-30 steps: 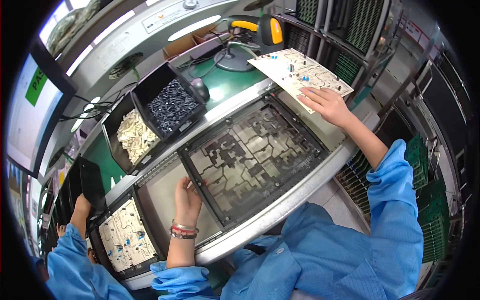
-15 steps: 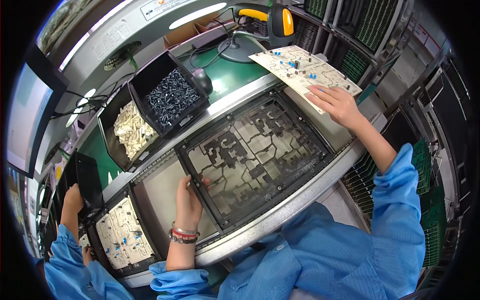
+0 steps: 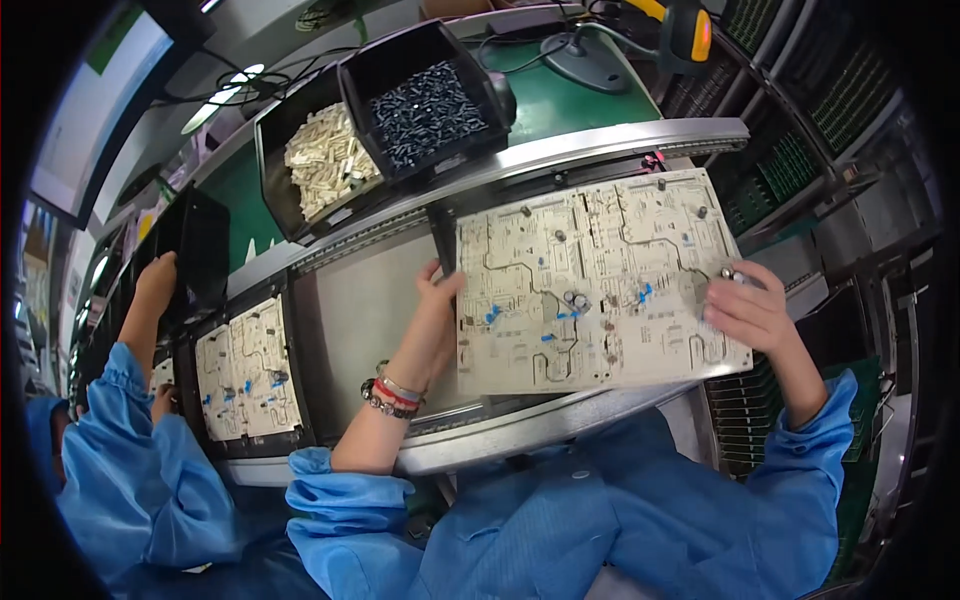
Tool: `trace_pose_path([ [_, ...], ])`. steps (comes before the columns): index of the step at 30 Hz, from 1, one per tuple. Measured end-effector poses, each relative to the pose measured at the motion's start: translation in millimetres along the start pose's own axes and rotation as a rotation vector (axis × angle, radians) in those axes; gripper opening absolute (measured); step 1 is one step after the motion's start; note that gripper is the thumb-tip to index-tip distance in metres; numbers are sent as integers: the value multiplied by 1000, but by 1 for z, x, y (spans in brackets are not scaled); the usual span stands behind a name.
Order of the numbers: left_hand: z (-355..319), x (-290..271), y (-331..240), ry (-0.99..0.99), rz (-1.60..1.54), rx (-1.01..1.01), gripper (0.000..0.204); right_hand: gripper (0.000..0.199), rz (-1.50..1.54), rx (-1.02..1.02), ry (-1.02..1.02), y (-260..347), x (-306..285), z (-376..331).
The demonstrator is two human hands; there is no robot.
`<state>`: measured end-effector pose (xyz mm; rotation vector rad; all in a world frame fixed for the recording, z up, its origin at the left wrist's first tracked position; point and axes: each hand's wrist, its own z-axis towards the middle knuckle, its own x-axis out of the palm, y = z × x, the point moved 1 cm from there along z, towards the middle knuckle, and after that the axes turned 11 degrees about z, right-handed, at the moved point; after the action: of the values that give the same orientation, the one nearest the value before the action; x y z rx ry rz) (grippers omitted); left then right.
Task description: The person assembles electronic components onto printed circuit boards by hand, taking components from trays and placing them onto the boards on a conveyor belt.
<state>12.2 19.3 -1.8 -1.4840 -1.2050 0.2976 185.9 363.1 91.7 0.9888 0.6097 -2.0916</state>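
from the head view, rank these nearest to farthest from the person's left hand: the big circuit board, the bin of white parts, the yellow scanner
1. The big circuit board: the left hand holds its left edge.
2. The bin of white parts: above the hand, slightly left, beyond the conveyor rail.
3. The yellow scanner: far upper right, at the back of the green bench.

Blue smock w/ elastic cuffs; red/silver bracelets on L wrist.

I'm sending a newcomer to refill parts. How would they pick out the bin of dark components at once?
Start at the curved metal conveyor rail that runs across the bench. Just behind it, toward its left part, two open black bins sit side by side. The black bin of dark components is the right one; the black bin of cream-coloured parts on its left is filled with pale pieces instead.
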Motion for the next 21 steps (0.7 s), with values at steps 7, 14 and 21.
trace_pose_path([
  [7, -12, 12, -5, -53, 665, 159, 103, 36, -99, 144, 270, -48, 20, -12],
  [14, -32, 33, -5, -249, 1819, 603, 52, 46, -12, 333, 494, -48, 32, -4],
  [21, -32, 31, -8, -251, 1984, 688, 53, 52, 68, 459, 575, -42, 32, 9],
])
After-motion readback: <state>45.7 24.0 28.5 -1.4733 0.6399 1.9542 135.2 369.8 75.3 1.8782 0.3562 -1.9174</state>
